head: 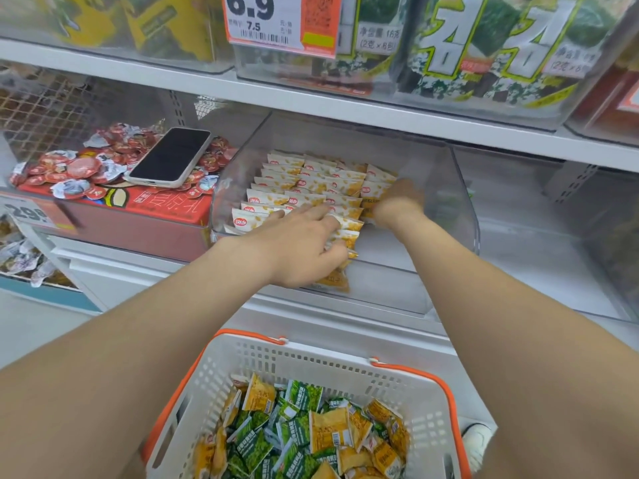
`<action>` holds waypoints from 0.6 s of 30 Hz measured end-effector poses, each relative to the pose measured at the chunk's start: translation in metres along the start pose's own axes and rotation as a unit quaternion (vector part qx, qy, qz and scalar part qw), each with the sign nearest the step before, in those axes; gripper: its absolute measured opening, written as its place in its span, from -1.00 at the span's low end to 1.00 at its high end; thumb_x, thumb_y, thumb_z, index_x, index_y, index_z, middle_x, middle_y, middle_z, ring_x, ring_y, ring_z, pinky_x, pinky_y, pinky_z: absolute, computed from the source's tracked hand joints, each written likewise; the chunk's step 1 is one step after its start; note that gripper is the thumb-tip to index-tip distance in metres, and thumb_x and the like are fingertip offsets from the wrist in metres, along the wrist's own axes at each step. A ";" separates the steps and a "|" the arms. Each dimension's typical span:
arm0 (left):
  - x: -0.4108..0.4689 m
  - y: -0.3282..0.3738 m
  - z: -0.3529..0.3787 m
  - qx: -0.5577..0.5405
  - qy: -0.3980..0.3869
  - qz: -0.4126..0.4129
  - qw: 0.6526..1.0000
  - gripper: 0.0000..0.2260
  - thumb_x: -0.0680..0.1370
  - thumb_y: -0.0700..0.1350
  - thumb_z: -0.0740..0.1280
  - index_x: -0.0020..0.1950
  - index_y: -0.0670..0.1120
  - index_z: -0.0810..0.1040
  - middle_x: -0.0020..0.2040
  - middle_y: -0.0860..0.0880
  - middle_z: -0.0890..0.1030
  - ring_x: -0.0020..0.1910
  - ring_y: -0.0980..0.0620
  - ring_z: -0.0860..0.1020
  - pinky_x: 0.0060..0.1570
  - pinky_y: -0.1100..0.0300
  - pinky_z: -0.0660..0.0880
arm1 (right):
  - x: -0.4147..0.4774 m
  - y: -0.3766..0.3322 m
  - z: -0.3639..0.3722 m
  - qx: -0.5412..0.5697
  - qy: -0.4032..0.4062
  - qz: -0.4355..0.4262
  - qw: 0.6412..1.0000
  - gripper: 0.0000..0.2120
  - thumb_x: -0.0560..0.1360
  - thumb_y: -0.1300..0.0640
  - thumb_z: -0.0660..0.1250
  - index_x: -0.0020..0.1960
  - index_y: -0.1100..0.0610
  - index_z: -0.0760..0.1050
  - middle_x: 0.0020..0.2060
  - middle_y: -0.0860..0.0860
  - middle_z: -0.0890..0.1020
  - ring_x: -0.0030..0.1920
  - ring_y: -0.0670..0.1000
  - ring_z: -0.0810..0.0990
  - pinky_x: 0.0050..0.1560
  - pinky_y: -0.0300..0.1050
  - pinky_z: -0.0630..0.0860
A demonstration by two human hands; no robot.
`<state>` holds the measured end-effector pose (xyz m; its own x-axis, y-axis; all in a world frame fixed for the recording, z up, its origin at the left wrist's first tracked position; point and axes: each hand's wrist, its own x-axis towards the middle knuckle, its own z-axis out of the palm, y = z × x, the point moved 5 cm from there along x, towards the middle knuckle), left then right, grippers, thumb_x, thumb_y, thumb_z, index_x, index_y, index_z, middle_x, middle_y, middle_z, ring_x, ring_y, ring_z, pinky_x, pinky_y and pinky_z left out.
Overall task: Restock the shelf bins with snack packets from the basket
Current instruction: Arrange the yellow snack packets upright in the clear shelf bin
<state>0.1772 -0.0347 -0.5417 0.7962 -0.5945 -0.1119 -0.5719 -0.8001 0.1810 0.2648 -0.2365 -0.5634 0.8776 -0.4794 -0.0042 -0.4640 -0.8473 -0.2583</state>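
Observation:
A clear shelf bin (463,216) holds neat rows of yellow-and-white snack packets (311,181). My left hand (297,247) is inside the bin's front, its fingers and thumb curled round a few yellow packets at the near end of a row. My right hand (397,202) reaches deeper on the right, fingers curled onto packets at the right end of the rows. Below, a white basket (428,409) with orange handles holds a loose heap of yellow packets (328,430) and green packets (297,395).
A phone (171,157) lies on red-lidded cups (69,167) in the bin to the left. The clear bin to the right (553,236) looks bare. Seaweed packs (484,46) and a price tag (280,22) sit on the shelf above.

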 end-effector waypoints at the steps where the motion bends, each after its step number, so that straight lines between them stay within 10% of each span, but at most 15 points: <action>1: 0.000 0.000 0.000 0.001 -0.002 0.000 1.000 -0.51 0.71 0.16 0.02 0.59 0.00 0.32 0.70 -0.05 0.06 0.66 -0.05 0.06 0.57 -0.19 0.10 | 0.002 -0.001 0.002 0.000 0.003 -0.011 1.000 -0.56 0.50 0.29 0.37 0.37 0.24 0.42 0.26 0.13 0.58 0.26 0.14 0.60 0.04 -0.12 0.54; 4: 0.001 -0.001 0.001 0.003 -0.007 0.000 1.000 -0.51 0.71 0.17 0.02 0.58 0.00 0.32 0.71 -0.04 0.04 0.66 -0.05 0.07 0.57 -0.20 0.09 | 0.006 0.000 0.007 0.024 -0.006 -0.020 0.999 -0.53 0.49 0.28 0.40 0.37 0.24 0.41 0.24 0.13 0.58 0.26 0.15 0.59 -0.08 -0.15 0.49; 8: 0.001 0.000 0.001 0.006 -0.011 0.001 1.000 -0.50 0.71 0.17 0.01 0.59 0.00 0.31 0.71 -0.05 0.03 0.66 -0.06 0.05 0.57 -0.21 0.09 | 0.003 0.007 0.008 0.065 -0.018 0.011 0.998 -0.16 0.53 0.22 0.44 0.61 0.35 -0.01 0.50 0.22 0.34 0.47 0.19 0.40 0.23 -0.08 0.48; 15: 0.000 0.002 0.001 0.015 0.004 0.001 1.000 -0.50 0.71 0.16 0.01 0.59 -0.02 0.30 0.69 -0.08 0.09 0.65 -0.08 0.09 0.57 -0.19 0.10 | -0.001 0.015 0.016 0.094 -0.024 0.037 0.995 -0.72 0.38 0.15 0.56 0.05 0.17 0.60 -0.07 0.10 0.73 -0.05 0.09 0.74 -0.32 -0.15 0.58; 18: -0.002 0.001 0.000 0.017 0.021 -0.014 1.000 -0.48 0.69 0.18 0.03 0.59 -0.03 0.28 0.67 -0.13 0.15 0.63 -0.14 0.15 0.55 -0.19 0.17 | -0.008 0.018 0.021 0.227 -0.097 0.040 0.968 -0.79 0.39 0.21 0.46 0.02 0.18 0.62 -0.04 0.17 0.72 -0.14 0.11 0.71 -0.15 0.07 0.72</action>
<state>0.1744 -0.0345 -0.5416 0.8193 -0.5684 -0.0756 -0.5549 -0.8192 0.1449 0.2521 -0.2427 -0.5880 0.8671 -0.4509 -0.2119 -0.4702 -0.6001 -0.6471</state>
